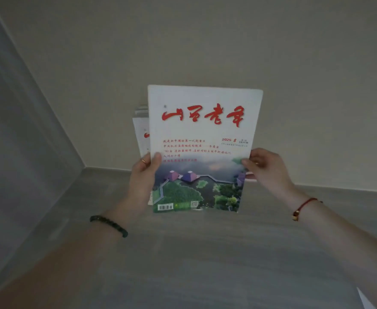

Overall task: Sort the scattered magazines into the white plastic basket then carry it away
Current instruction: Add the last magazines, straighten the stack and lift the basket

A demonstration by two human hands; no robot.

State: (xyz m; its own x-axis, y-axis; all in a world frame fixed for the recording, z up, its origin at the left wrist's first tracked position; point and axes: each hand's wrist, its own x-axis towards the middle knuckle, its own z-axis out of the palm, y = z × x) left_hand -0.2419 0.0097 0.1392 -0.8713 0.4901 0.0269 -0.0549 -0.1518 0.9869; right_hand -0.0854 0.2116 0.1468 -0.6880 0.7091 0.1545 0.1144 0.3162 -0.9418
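I hold a stack of magazines [203, 139] upright in front of me, above the floor. The front one has a white cover with large red characters and a green aerial photo at the bottom. Edges of other magazines [141, 132] stick out behind it on the left. My left hand [144, 177] grips the stack's lower left edge, thumb on the cover. My right hand [266, 167] pinches the right edge at mid height. The white plastic basket is out of view.
A plain cream wall [205, 41] fills the background and meets a grey wall [16, 141] in a corner at left. Grey wood-look floor [194, 253] lies below. A white corner of something [364, 298] shows at the bottom right.
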